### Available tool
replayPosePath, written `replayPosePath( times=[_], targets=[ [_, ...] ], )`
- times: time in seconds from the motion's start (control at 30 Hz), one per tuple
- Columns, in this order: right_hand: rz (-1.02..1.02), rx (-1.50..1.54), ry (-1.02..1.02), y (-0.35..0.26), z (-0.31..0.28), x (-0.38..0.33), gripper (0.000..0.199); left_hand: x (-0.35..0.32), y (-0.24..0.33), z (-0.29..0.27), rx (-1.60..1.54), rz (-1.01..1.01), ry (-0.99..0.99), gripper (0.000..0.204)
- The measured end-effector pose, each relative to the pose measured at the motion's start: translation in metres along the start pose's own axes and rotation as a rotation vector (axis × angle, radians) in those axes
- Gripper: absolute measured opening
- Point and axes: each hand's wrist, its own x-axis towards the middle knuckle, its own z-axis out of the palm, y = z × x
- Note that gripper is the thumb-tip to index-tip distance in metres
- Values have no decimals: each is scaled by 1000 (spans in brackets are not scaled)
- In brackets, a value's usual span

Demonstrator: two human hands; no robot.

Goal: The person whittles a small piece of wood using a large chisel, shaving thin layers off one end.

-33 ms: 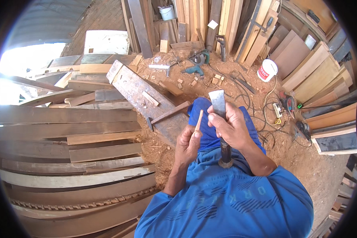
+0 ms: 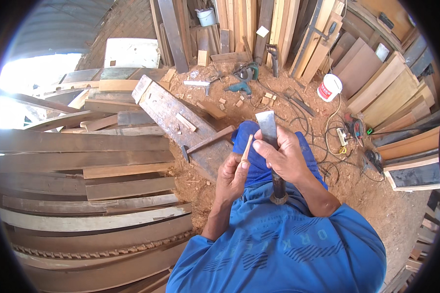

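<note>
My left hand [image 2: 232,177] pinches a short, pale wooden peg [image 2: 248,147], its narrow end pointing up. My right hand [image 2: 288,155] is wrapped round a wide-bladed chisel [image 2: 267,126]. The flat grey blade stands upward, and the dark handle [image 2: 278,185] reaches down to my shirt at the waist. Both hands are above my lap, with the right fingertips close to the peg; whether they touch it I cannot tell. Left of my knees, a hammer [image 2: 208,141] with a wooden handle and dark head lies across a worn, sloping plank [image 2: 166,105].
Long boards [image 2: 83,141] are stacked at the left. Wood shavings cover the floor, where a teal power drill [image 2: 238,88], a circular saw [image 2: 248,72], cables and small offcuts lie. A white bucket [image 2: 329,88] stands at the right, near leaning boards [image 2: 384,93].
The peg in my left hand has shifted slightly right, and the chisel blade has moved slightly left, bringing the two closer together. Both hands keep their hold.
</note>
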Motion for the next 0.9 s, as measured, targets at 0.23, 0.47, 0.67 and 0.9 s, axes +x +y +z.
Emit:
replayPosePath(
  times=[0.23,0.47,0.67,0.9],
  targets=[
    [-11,-85,49,6,-7,12,11,11,13,11,74,27,-33,20],
    [126,-48,-30,6,-10,17,18,18,6,5,-465,-238,-218,35],
    [85,556,74,25,15,9,22,46,-1,-1,-460,-192,-72,31],
    [419,703,-244,16,43,-9,20,54,12,-17,206,95,-6,25]
  ],
)
